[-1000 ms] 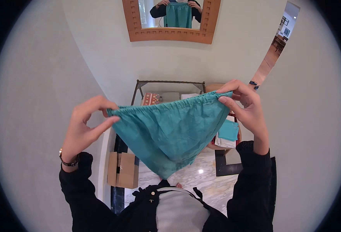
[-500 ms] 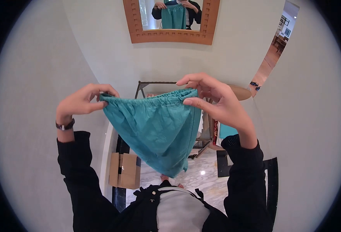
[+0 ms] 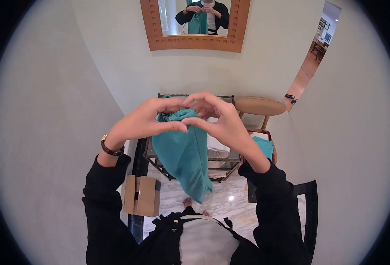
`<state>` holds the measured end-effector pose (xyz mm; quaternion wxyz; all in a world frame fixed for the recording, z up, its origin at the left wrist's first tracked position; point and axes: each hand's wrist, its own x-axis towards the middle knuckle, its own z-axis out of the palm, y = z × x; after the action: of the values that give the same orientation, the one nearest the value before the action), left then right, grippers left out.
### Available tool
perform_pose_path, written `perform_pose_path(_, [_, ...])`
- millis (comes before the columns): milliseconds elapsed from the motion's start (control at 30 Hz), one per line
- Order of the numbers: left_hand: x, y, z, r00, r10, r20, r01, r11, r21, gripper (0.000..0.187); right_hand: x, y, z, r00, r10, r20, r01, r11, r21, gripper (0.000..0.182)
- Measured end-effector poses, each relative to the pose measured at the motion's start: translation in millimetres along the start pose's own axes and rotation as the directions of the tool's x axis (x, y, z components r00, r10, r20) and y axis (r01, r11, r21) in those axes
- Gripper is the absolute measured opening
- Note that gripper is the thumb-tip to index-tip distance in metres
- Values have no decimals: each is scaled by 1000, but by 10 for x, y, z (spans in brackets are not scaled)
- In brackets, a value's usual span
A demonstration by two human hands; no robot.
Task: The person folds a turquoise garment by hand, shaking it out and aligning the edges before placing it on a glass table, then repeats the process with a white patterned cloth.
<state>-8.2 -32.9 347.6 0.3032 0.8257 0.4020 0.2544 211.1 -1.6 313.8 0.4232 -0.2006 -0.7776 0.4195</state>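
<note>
A teal cloth bag (image 3: 181, 152) hangs in front of me, its gathered top edge bunched between my two hands. My left hand (image 3: 153, 118) grips the left side of the bunched edge, thumb in front. My right hand (image 3: 212, 117) pinches the right side, its thumb against the cloth and the fingers curled behind. The thumbs lie close together. The bag narrows to a corner at the bottom. A small teal loop shows above my left hand.
Behind the bag stands a metal-framed glass shelf (image 3: 223, 165). A chair (image 3: 261, 106) with teal cloth (image 3: 264, 147) on its seat is at the right. An open cardboard box (image 3: 144, 195) sits on the marble floor at lower left. A wood-framed mirror (image 3: 195, 44) hangs ahead.
My hands have come together from the two ends of the bag's opening. The stretched top edge is now bunched up, and the bag hangs narrower.
</note>
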Motion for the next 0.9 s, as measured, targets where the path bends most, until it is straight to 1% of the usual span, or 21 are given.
perform_pose_path(33, [8,-34,7,1000,25,16,-26,1000,15,40,-20,16,-8,999,40,7,-40,999,30,29])
perform_pose_path(67, [12,-36,9,999,19,45,-21,1000,23,38,-34,30,-14,997,78,16,-79,995,60,28])
perform_pose_path(133, [17,23,4,995,8,100,-12,999,43,35,-53,83,-27,986,165,14,-164,963,216,28])
perform_pose_path(167, [23,59,16,997,11,77,-17,997,69,33,-62,97,-33,978,207,18,-204,935,292,29])
perform_pose_path(233, [30,131,69,999,17,30,-21,992,122,29,-87,41,-45,970,244,-1,-223,888,401,28])
perform_pose_path(267, [32,142,90,999,39,-15,-38,997,73,27,-99,16,-44,965,262,-8,-230,861,454,28])
perform_pose_path(300, [28,152,110,996,58,-60,-57,998,24,26,-123,8,-31,975,212,-69,-159,878,451,27])
perform_pose_path(333, [27,156,117,992,75,-106,-78,997,-25,24,-154,3,-11,978,162,-129,-89,892,444,26])
perform_pose_path(367, [25,182,100,992,63,-110,-69,997,-45,23,-178,-4,3,976,109,-188,-17,902,431,25])
perform_pose_path(433, [3,289,42,993,36,-116,-47,995,-86,21,-255,-23,-7,989,16,-148,15,978,209,24])
perform_pose_path(467, [-2,332,17,993,51,-110,-55,998,-32,20,-287,-33,-11,992,-25,-120,37,995,94,23])
perform_pose_path(533, [-2,422,-25,992,80,-93,-73,994,76,19,-324,-59,-1,991,-118,-71,112,991,-73,25])
perform_pose_path(567, [-8,462,-19,984,121,-132,-103,985,137,18,-340,-67,-1,986,-160,-41,152,976,-156,26])
perform_pose_path(600, [-14,501,-3,972,165,-169,-130,971,198,17,-347,-69,0,976,-209,-59,190,952,-241,26])
perform_pose_path(633, [-22,542,5,957,210,-202,-154,953,260,16,-358,-55,-1,982,-186,-29,174,954,-244,25])
perform_pose_path(700, [-34,648,-27,933,256,-251,-173,934,312,15,-376,19,5,990,-139,29,142,958,-249,24])
perform_pose_path(767, [-51,771,-83,892,336,-303,-204,897,393,16,-408,139,96,981,-196,10,194,960,-202,25])
perform_pose_path(800, [-66,830,-127,861,390,-328,-222,867,447,16,-433,201,143,975,-224,0,221,959,-178,25])
perform_pose_path(833, [-82,877,-175,826,443,-348,-236,833,500,17,-461,249,167,978,-205,43,209,965,-158,25])
perform_pose_path(900, [-111,907,-327,721,596,-353,-273,712,647,18,-523,342,218,977,-168,130,184,976,-120,27])
